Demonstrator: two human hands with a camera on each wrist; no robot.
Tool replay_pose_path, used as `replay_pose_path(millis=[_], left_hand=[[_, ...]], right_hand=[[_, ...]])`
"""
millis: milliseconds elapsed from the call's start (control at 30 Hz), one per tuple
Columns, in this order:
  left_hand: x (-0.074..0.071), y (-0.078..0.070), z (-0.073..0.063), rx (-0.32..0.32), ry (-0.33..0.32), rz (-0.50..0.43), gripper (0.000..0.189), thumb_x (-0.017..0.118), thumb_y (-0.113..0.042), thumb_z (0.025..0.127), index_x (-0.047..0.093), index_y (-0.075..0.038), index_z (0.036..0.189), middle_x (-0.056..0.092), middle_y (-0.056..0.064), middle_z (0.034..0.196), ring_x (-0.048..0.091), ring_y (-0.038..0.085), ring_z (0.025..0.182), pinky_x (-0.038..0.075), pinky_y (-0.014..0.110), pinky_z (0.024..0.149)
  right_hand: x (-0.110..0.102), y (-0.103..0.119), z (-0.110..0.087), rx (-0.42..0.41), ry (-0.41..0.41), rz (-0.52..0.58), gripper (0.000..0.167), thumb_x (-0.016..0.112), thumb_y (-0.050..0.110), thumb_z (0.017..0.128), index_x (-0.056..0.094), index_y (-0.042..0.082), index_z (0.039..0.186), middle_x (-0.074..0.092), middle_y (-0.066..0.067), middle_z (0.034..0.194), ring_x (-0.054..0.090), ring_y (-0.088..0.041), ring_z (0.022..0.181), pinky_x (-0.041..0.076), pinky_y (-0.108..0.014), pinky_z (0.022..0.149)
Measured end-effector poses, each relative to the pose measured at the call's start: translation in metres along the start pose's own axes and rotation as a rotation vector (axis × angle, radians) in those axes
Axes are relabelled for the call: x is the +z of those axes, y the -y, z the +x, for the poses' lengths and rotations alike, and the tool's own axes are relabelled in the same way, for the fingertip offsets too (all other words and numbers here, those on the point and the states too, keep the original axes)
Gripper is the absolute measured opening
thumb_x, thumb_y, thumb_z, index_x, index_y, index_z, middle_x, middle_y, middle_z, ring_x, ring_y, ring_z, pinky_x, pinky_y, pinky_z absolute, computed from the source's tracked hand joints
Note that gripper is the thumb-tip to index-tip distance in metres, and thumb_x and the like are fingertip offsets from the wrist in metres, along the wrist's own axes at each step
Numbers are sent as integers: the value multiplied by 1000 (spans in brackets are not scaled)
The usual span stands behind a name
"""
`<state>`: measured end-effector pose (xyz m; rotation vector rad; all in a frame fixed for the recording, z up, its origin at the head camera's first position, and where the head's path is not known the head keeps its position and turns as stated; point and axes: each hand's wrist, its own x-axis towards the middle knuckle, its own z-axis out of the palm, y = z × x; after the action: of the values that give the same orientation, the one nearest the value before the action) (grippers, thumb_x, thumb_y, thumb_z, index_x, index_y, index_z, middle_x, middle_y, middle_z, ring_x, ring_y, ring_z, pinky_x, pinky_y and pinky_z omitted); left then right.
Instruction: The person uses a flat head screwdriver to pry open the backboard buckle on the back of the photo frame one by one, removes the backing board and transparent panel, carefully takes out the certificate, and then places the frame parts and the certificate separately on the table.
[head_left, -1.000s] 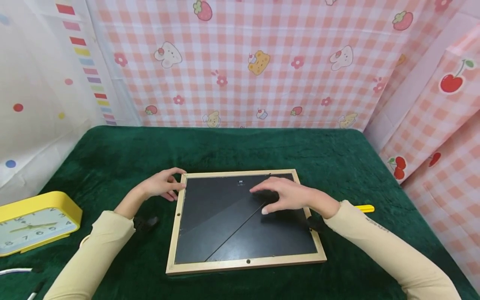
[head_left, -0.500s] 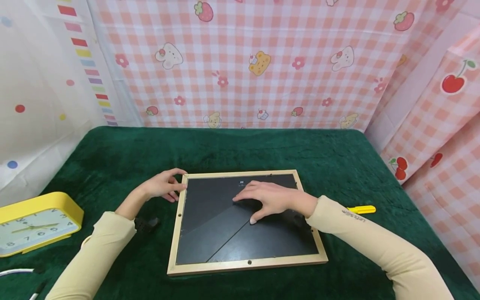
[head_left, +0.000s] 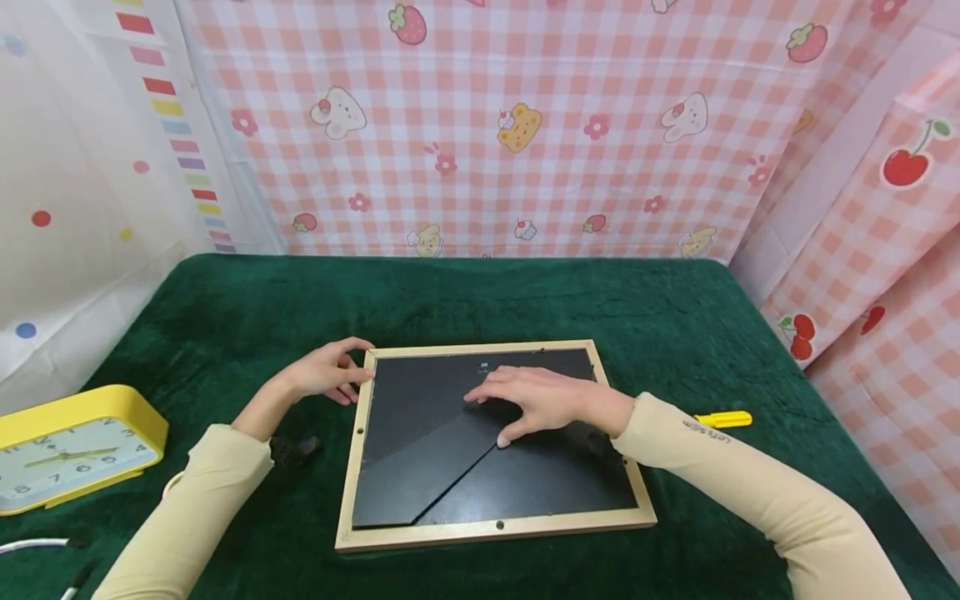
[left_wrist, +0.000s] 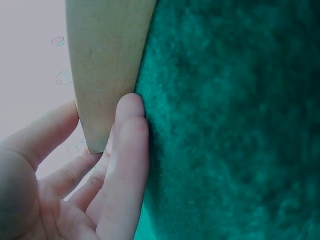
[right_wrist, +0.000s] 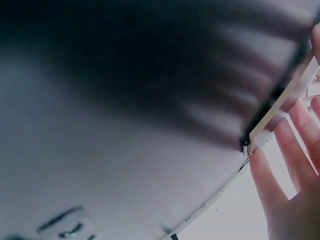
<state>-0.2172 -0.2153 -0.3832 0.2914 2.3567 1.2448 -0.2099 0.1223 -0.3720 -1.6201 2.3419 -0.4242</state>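
A pale wooden picture frame (head_left: 570,523) lies back side up, with its black backing board (head_left: 558,492) showing. My left hand (head_left: 322,372) grips the frame's far left corner; in the left wrist view its fingers bend round the wooden side. Across the backing, my right hand (head_left: 536,400) pinches the black easel leg (head_left: 420,475), thumb at its right edge and fingertips at its other edge. A dark gap shows along the leg's right edge, and its wide end stands slightly raised. Fingers (right_wrist: 287,150) appear beside a pale edge in the right wrist view, above the glossy black surface.
The frame rests on a green cloth-covered table (head_left: 465,300). A yellow clock (head_left: 82,442) stands at left, with white, dark-ended pen-like things (head_left: 37,544) near it. A yellow handle (head_left: 723,419) lies beyond the right sleeve. Checked curtain (head_left: 450,192) hangs behind.
My right hand has moved left and slightly nearer across the backing and taken hold of the easel leg. The gap along the leg has widened. My left hand stays at the corner.
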Motion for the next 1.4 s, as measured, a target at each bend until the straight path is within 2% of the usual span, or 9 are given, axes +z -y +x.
replay_pose_path(millis=[300,433,567,933,1167,1400], left_hand=[[0,0,0,-3,-7,-1,55,56,-20,88,29,1,130,53,16,80,61,26,66,50,36,59],[0,0,0,-3,-9,0,54,56,-20,88,29,0,130,54,16,80,61,26,66,50,36,58],[0,0,0,-6,-10,2,53,56,-20,88,30,0,130,54,16,80,61,26,66,50,36,59],[-1,1,2,-4,-5,13,48,55,-20,89,32,-2,127,54,15,79,61,25,66,50,36,59],[-1,5,2,16,20,-50,46,52,-17,90,30,-2,129,54,16,81,61,27,67,50,37,59],[-2,7,1,18,32,-93,47,47,-16,92,27,-1,132,54,18,86,61,27,70,50,37,62]], right_hand=[[-1,-3,-1,54,32,106,71,63,44,78,34,13,135,45,3,121,38,-8,110,32,-31,92],[-2,-2,1,64,65,56,66,63,43,78,39,15,133,43,3,122,37,-10,111,31,-31,92],[-3,0,3,27,80,-25,61,63,42,78,44,16,130,42,1,119,37,-11,109,33,-29,89],[-9,-1,-3,-1,32,28,62,63,41,79,42,18,132,42,3,115,41,-7,102,36,-25,84],[-11,-4,-5,-23,4,112,62,63,38,79,41,16,133,41,3,116,41,-7,103,37,-26,84],[-10,-5,-5,-45,-7,110,63,62,39,79,41,15,133,41,3,116,41,-6,103,36,-25,84]])
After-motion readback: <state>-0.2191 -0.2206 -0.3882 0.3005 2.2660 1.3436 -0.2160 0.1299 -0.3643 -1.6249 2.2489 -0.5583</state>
